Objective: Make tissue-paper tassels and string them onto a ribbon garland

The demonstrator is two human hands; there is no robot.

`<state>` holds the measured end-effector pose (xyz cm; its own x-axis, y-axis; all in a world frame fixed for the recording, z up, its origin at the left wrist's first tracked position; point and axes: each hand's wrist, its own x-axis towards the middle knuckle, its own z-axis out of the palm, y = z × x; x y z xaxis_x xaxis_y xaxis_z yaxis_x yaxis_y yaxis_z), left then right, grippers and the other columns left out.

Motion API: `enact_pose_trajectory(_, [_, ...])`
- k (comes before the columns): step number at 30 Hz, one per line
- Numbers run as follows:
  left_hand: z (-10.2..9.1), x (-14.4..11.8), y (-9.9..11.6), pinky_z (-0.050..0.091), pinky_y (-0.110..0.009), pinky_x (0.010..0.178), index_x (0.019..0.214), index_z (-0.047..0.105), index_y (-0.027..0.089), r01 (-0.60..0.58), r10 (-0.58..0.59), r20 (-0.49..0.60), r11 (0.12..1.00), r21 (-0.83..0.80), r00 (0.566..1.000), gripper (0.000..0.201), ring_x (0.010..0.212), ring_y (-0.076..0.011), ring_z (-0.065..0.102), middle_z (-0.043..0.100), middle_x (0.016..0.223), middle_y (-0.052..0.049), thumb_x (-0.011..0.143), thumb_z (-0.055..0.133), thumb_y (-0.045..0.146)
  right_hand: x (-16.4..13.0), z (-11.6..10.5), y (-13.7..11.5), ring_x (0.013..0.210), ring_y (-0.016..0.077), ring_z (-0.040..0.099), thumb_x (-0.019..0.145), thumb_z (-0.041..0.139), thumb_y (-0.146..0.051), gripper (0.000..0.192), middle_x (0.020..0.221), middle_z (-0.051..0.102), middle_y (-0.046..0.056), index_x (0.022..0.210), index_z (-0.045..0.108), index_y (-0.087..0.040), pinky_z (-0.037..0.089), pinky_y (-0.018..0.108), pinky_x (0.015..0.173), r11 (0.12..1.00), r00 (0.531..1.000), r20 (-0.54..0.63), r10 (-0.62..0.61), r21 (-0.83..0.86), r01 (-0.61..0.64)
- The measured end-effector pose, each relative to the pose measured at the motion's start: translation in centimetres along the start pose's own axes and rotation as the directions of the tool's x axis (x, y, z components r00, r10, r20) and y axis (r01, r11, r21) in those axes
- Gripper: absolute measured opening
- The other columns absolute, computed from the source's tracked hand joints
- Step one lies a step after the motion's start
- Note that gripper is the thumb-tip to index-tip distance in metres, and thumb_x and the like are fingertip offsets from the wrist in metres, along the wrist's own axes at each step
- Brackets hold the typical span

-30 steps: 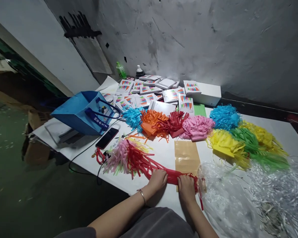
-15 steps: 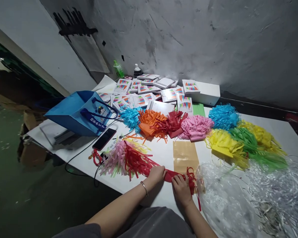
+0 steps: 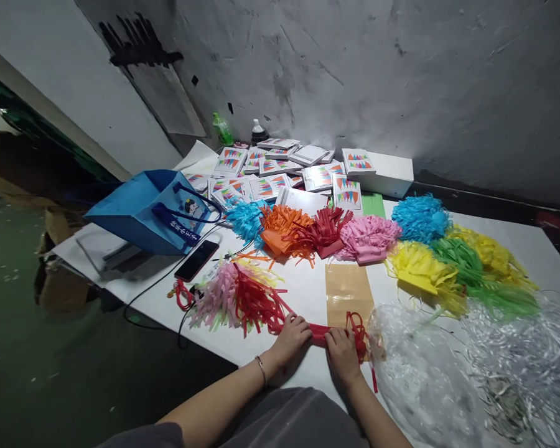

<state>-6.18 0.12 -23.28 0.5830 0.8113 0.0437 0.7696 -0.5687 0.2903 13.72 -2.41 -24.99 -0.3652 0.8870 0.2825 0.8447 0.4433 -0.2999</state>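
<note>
A strip of red fringed tissue paper [image 3: 318, 335] lies across the near edge of the white table, its middle flat and narrow between my hands. My left hand [image 3: 290, 341] is closed on the strip from the left, with a bracelet at the wrist. On the other side my right hand [image 3: 343, 353] grips it, fingers curled over the top. Loose red strands curl out past my right hand onto a brown paper sheet [image 3: 348, 289]. At the left, more red fringe lies against a bundle of pink, green and yellow fringe [image 3: 219, 295].
Fringed bundles, including an orange one [image 3: 287, 233] and a pink one [image 3: 371, 239], line the table. Clear plastic bags [image 3: 420, 373] and silvery shreds [image 3: 532, 354] lie at right. A blue bag [image 3: 140, 214], a phone [image 3: 196, 261] and printed packets [image 3: 270, 186] sit farther back.
My left hand has moved slightly down and left, and its fingers have shifted on the red strip. The strip between my hands looks narrower. My right hand has barely moved.
</note>
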Motion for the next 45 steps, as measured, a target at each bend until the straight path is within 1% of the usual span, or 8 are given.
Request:
enact_pose_trajectory(7, [-1.4,0.7,0.9,0.028,-0.051,0.096,0.087,0.068,0.019,0.260,-0.259,-0.016,0.964,0.048,0.966,0.019,0.093,-0.0245,0.052,0.063,0.093,-0.007,0.094,0.050,0.022,0.2,-1.3,0.8,0.091,0.0249,0.056,0.088,0.053,-0.016,0.015,0.088,0.067,0.006,0.080,0.065,-0.021,0.029,0.047,0.094,0.986,0.988,-0.027,0.154,-0.060,-0.156])
enact_pose_trajectory(14, [-1.5,2.8,1.0,0.032,-0.051,0.086,0.077,0.070,0.016,0.322,-0.323,0.000,0.944,0.068,0.946,0.022,0.089,-0.0284,0.052,0.062,0.087,-0.011,0.090,0.053,0.022,1.5,-1.3,-0.2,0.101,0.0295,0.052,0.086,0.053,-0.017,0.016,0.102,0.065,0.013,0.096,0.065,-0.021,0.023,0.054,0.100,0.973,0.978,-0.058,0.201,-0.104,-0.206])
enact_pose_trajectory(18, [-2.0,2.8,1.0,0.032,-0.051,0.089,0.082,0.069,0.017,0.324,-0.326,0.005,0.943,0.072,0.946,0.017,0.092,-0.0284,0.053,0.063,0.091,-0.011,0.089,0.057,0.028,1.1,-0.6,-0.6,0.105,0.0252,0.053,0.086,0.059,-0.021,0.009,0.100,0.067,0.005,0.090,0.065,-0.026,0.020,0.049,0.106,0.997,0.998,-0.018,0.056,-0.050,-0.057])
enact_pose_trajectory(23, [-1.8,1.3,1.2,0.021,-0.056,0.105,0.109,0.061,0.023,0.168,-0.166,-0.067,0.985,0.028,0.984,0.026,0.113,-0.0279,0.047,0.058,0.119,-0.008,0.085,0.067,0.031,1.1,-0.5,-0.6,0.097,0.0231,0.054,0.088,0.056,-0.016,0.012,0.089,0.068,0.002,0.082,0.064,-0.024,0.024,0.049,0.103,0.997,0.997,-0.016,0.076,-0.014,-0.077])
enact_pose_trajectory(28, [-0.5,0.3,0.7,0.023,-0.052,0.105,0.092,0.066,0.024,0.041,-0.041,-0.093,0.999,-0.007,0.995,0.009,0.103,-0.0216,0.050,0.063,0.099,-0.002,0.092,0.058,0.020,1.4,-0.5,-1.4,0.102,0.0239,0.054,0.090,0.057,-0.023,0.010,0.101,0.067,0.004,0.097,0.063,-0.025,0.022,0.052,0.105,0.998,0.998,0.002,0.065,0.012,-0.065])
enact_pose_trajectory(33, [-0.3,0.1,-0.2,0.028,-0.046,0.096,0.084,0.070,0.024,0.047,-0.053,-0.073,0.996,-0.076,0.996,0.011,0.093,-0.0210,0.051,0.065,0.088,-0.002,0.091,0.061,0.024,0.6,0.1,-0.6,0.097,0.0205,0.057,0.085,0.061,-0.015,0.012,0.089,0.068,0.000,0.085,0.064,-0.026,0.022,0.047,0.107,0.999,1.000,0.018,-0.017,0.030,0.017])
enact_pose_trajectory(38, [-0.8,-1.0,-0.2,0.028,-0.044,0.092,0.093,0.070,0.026,0.035,-0.045,-0.062,0.989,-0.142,0.997,0.015,0.093,-0.0216,0.052,0.067,0.089,-0.003,0.094,0.055,0.028,-0.8,-0.9,1.1,0.099,0.0239,0.057,0.087,0.059,-0.018,0.009,0.094,0.070,0.004,0.085,0.065,-0.025,0.023,0.051,0.104,0.997,0.996,-0.030,0.079,-0.001,-0.079])
enact_pose_trajectory(45, [-1.6,0.2,1.7,0.032,-0.046,0.089,0.083,0.064,0.017,0.375,-0.374,-0.049,0.927,-0.005,0.926,0.018,0.093,-0.0265,0.052,0.063,0.094,-0.009,0.092,0.050,0.023,0.5,-1.5,-0.3,0.099,0.0283,0.055,0.088,0.053,-0.015,0.013,0.094,0.067,0.011,0.081,0.063,-0.019,0.027,0.055,0.098,0.966,0.971,-0.049,0.236,-0.094,-0.239])
